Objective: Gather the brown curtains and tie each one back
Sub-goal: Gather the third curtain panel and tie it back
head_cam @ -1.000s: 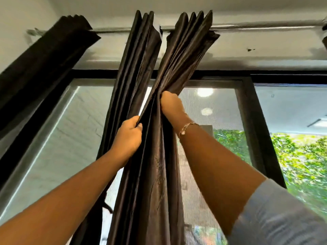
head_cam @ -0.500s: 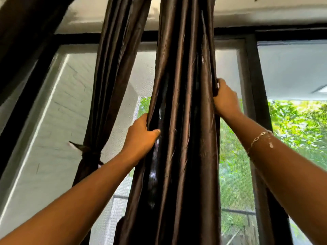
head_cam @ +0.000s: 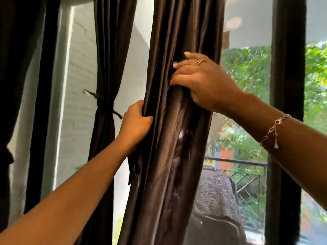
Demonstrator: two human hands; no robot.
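Hanging at centre: brown curtain [head_cam: 177, 156], bunched into one thick column of folds. It runs from the top edge of the view to the bottom edge, with its lower end leaning left.

- Left hand [head_cam: 136, 122]: on the column's left edge at mid-height; fingers [head_cam: 139, 106] curled round the outer folds, thumb on the front, gripping the cloth.
- Right hand [head_cam: 203, 82]: higher, reaching in from the right; its fingers bent over the front pleats and clutching them. Ring [head_cam: 200, 62] on one finger, bracelet [head_cam: 273, 129] on the wrist.
- Second curtain [head_cam: 109, 41]: left of the column, apart from it, cinched at the waist by a tie [head_cam: 103, 103] with loose ends sticking out.
- Third curtain [head_cam: 12, 76]: far left edge, dark, only partly seen.
- Open room, left: a gap between the two nearer curtains, narrow at hand height, showing a pale brick wall [head_cam: 79, 76].
- Open room, right: a wider band of window between the column and a black frame upright [head_cam: 286, 85]. The right forearm crosses in front of that upright.
- Another black upright [head_cam: 42, 103] stands between the second and third curtains.
- Seen low in the right gap: a seat back with a woven cover [head_cam: 215, 188], close beside the column's lower right edge. A railing [head_cam: 235, 162] and green foliage [head_cam: 247, 71] show beyond.
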